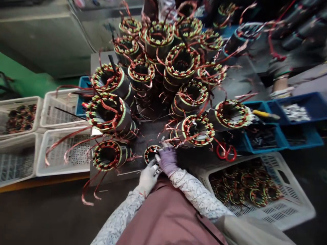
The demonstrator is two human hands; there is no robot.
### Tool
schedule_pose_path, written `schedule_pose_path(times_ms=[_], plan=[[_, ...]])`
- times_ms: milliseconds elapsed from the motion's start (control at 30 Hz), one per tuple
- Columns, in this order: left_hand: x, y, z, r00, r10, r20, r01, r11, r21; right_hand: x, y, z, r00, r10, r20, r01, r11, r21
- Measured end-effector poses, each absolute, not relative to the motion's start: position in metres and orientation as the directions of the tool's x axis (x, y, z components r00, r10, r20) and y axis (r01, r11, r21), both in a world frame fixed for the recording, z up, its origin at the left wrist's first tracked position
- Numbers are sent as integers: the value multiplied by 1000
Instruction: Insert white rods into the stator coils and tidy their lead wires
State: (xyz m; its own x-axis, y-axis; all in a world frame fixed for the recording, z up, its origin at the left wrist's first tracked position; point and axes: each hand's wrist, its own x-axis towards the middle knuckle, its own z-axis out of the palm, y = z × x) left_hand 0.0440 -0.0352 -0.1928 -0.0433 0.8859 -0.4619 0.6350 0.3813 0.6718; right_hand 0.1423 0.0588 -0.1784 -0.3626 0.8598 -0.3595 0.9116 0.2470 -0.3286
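A small motor stator (pixel 152 149), a ring wound with copper wire, lies at the near edge of the metal worktable, right in front of my body. My left hand (pixel 148 177), in a white glove, has its fingers closed at the near right side of this stator. My right hand (pixel 168 159), in a purple glove, presses its curled fingers close against the right side of the same ring. Whatever its fingertips pinch is too small and blurred to name. To the left lies a larger stator (pixel 122 153) with loose copper leads.
Stacked large stators (pixel 168 80) crowd the worktable (pixel 148 131). Red-handled scissors (pixel 227 153) lie at its right edge, near blue parts bins (pixel 268 149). A white crate (pixel 276 217) of small stators stands lower right; white baskets (pixel 63 170) stand left. Another person's arm (pixel 281 81) shows at right.
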Motion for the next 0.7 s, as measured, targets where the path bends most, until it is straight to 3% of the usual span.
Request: schedule_pose_path(times_ms=[200,367,433,500,600,700], plan=[[57,-36,-190,-103,920,-377,590,362,721,128,59,-193,-300,903,-307,851,109,-514],[34,-27,-179,-289,903,-319,572,430,699,145,42,-203,-465,885,-10,613,314,-725],[24,-17,-168,-380,881,-281,569,462,680,162,37,-202,-468,878,99,583,391,-712],[20,-2,-156,-355,884,-306,671,468,575,177,37,-197,-490,860,141,603,451,-658],[27,23,-143,-147,854,-499,902,323,286,190,44,-191,-621,783,36,649,539,-536],[39,43,-143,-54,794,-606,957,214,194,195,52,-186,-750,648,-132,632,645,-429]])
